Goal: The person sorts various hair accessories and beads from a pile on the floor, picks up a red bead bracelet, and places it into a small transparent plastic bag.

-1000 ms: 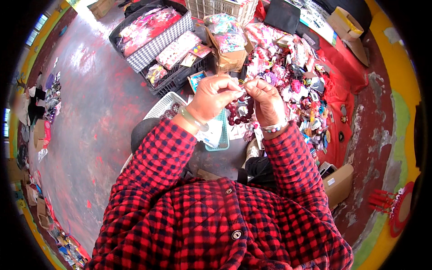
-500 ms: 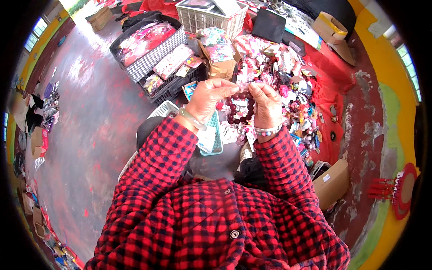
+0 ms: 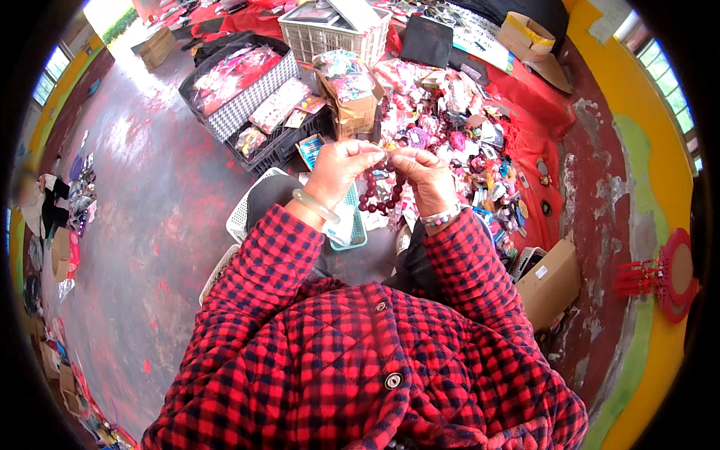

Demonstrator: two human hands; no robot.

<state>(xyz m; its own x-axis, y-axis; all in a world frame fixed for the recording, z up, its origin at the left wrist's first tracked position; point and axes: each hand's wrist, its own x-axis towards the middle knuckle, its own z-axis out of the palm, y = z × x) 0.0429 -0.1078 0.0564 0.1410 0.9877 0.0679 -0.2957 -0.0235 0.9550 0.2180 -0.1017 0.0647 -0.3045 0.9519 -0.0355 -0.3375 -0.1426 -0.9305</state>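
Observation:
A loop of dark red round beads, a beaded bracelet (image 3: 369, 199), hangs between my two hands in front of my lap. My left hand (image 3: 334, 176) pinches its upper end between thumb and forefinger. Close beside it, my right hand (image 3: 427, 184) pinches the other upper side, fingertips nearly meeting the left ones. Whether a knot or cord lies between the fingertips is too small to tell. A pale bangle (image 3: 315, 205) circles my left wrist, and a light beaded bracelet (image 3: 441, 217) my right. Below the hands is a teal basket (image 3: 361, 241) with a white packet (image 3: 340, 229) over it.
A pile of small packaged trinkets (image 3: 457, 135) spreads over red cloth (image 3: 534, 142) ahead and right. A houndstooth box (image 3: 251, 94), a carton (image 3: 354, 116) and a pale crate (image 3: 337, 37) stand beyond. Cardboard (image 3: 551, 281) leans at my right; a white basket (image 3: 240, 217) sits at left.
My hands have drawn closer together, and the bracelet now hangs lower beneath the fingertips as a narrower loop. The whole view has shifted slightly. Both hands keep their pinch.

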